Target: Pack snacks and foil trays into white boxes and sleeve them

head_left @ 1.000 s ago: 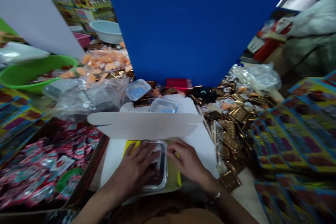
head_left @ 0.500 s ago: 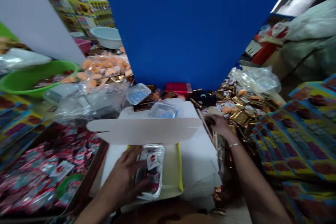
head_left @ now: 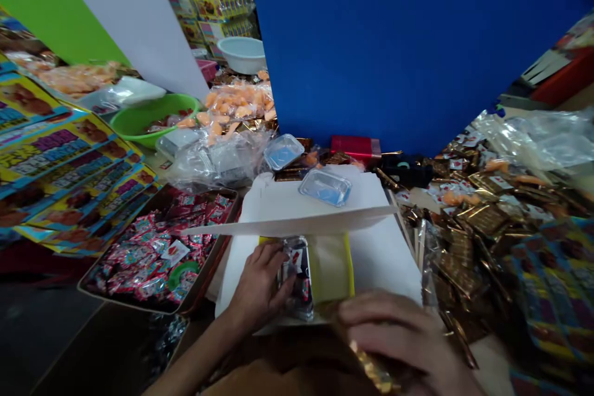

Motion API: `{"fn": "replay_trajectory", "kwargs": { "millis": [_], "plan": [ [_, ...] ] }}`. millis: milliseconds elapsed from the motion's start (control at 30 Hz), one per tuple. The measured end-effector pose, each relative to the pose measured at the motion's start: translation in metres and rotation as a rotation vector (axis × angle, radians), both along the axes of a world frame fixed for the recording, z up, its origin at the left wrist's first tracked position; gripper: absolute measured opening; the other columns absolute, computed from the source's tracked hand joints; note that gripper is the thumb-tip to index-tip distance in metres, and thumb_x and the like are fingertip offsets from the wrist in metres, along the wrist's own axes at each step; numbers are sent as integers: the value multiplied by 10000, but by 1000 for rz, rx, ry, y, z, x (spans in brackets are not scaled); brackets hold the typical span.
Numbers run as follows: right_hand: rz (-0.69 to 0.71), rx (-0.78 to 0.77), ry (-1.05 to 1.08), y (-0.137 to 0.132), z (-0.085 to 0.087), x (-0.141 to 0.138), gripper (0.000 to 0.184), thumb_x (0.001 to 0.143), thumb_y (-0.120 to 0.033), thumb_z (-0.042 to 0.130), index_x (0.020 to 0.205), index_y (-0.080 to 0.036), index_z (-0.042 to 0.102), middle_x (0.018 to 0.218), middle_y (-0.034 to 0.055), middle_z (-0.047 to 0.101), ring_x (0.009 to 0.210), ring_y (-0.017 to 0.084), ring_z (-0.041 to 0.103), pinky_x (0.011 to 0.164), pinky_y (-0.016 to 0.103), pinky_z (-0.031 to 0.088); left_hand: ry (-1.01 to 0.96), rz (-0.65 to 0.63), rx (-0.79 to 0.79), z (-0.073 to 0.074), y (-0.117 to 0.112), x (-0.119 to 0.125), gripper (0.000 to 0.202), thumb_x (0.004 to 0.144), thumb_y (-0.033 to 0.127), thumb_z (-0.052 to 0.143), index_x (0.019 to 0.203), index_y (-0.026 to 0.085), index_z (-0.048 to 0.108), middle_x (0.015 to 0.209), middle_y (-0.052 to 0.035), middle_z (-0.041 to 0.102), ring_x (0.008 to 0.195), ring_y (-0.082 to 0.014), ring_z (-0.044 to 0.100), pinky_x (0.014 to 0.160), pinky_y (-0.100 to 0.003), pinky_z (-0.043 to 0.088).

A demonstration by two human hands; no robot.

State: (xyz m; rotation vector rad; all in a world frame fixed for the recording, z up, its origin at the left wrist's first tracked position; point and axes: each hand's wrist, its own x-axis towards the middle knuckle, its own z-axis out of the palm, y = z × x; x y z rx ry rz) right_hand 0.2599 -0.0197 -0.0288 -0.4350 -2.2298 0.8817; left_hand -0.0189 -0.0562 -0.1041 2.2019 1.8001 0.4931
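Observation:
An open box [head_left: 330, 269] with yellow edges lies in front of me, its pale flap raised at the back. In its left half sits a foil tray [head_left: 304, 297] holding small red packets and a white printed card. My left hand [head_left: 260, 281] is curled over the tray's left side, fingers and thumb gripping it. My right hand [head_left: 394, 334], smeared by motion, is at the box's near right corner. It is closed on a gold-wrapped packet [head_left: 371, 368], which sticks out below the fingers; part of it is hidden.
A carton of red packets [head_left: 158, 247] stands left. Gold-wrapped packets [head_left: 464, 260] are heaped right. Two clear plastic trays [head_left: 326, 187] lie behind the flap, near a red tin [head_left: 356, 147]. A blue panel [head_left: 380, 43] rises behind; printed boxes [head_left: 69, 167] stand at both sides.
My right hand has come from the gold packets on the right to the box, now with a gold-wrapped packet. My left hand stays on the foil tray. The view has turned left.

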Motion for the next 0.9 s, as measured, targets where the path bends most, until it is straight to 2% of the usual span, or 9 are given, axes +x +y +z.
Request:
{"fn": "replay_trajectory", "kwargs": {
  "millis": [67, 133, 233, 300, 467, 600, 667, 800, 900],
  "plan": [
    [194, -98, -51, -1, -12, -29, 366, 958, -231, 452, 1320, -256, 502, 1240, 68, 616, 1172, 170, 562, 986, 325, 497, -13, 6, 21, -3, -1, -1, 252, 839, 210, 533, 1077, 146, 588, 1194, -161, 562, 1114, -316, 494, 916, -512, 473],
    [144, -86, -161, 9, -28, -50, 363, 944, -175, 467, 1296, -243, 528, 1325, 74, 563, 1288, 183, 462, 1093, 388, 400, -38, -4, 27, -4, -2, -3, 300, 810, 131, 508, 1104, 135, 566, 1158, -157, 578, 1095, -304, 506, 915, -498, 475],
    [37, -53, -470, 22, -47, -63, 534, 846, -368, 658, 1337, -216, 515, 1546, 121, 300, 1454, 326, 153, 1162, 557, 230, -106, -3, 42, -4, -4, -8, 344, 817, 80, 432, 1144, 130, 529, 1081, -139, 604, 1037, -272, 540, 894, -458, 493],
    [-7, -107, -583, 21, -51, -65, 709, 818, -485, 664, 1417, -188, 426, 1603, 141, 118, 1467, 359, 45, 1168, 561, 211, -148, 6, 75, -4, -5, -8, 337, 856, 121, 426, 1183, 141, 505, 1084, -136, 610, 1020, -267, 554, 873, -446, 503],
    [-46, -151, -588, 9, -48, -78, 527, 966, -334, 427, 1444, -123, 360, 1548, 158, 282, 1404, 271, 309, 1150, 424, 319, -266, 104, 111, -7, -4, 1, 548, 859, 347, 587, 1366, 227, 415, 1317, -125, 506, 1203, -311, 476, 975, -493, 433],
    [-45, -175, -550, 11, -46, -82, 408, 918, -284, 516, 1312, -178, 520, 1446, 91, 451, 1316, 231, 421, 1115, 382, 375, -651, 507, 252, -16, -6, -7, 461, 887, 373, 549, 1322, 269, 440, 1356, -90, 470, 1254, -271, 451, 945, -393, 441],
    [-70, -185, -535, 12, -49, -80, 348, 915, -287, 528, 1249, -202, 577, 1444, 67, 467, 1325, 222, 409, 1137, 390, 342, -747, 650, 268, -18, -5, -13, 511, 846, 388, 597, 1314, 267, 432, 1321, -85, 480, 1161, -239, 506, 847, -330, 470],
    [-5, -155, -597, 13, -61, -81, 459, 928, -309, 525, 1375, -206, 498, 1510, 58, 403, 1393, 242, 329, 1170, 448, 279, -883, 594, -11, -18, 10, -21, 757, 725, 279, 653, 1402, 260, 316, 1036, -13, 529, 645, -92, 506, 552, -215, 414],
    [70, -126, -640, 13, -66, -85, 541, 909, -323, 556, 1429, -236, 436, 1531, 37, 369, 1403, 261, 315, 1163, 487, 280, -1021, 621, -49, -18, 23, -19, 568, 647, 198, 616, 1200, 200, 484, 828, 41, 505, 598, -86, 476, 526, -194, 377]
  ]
}}
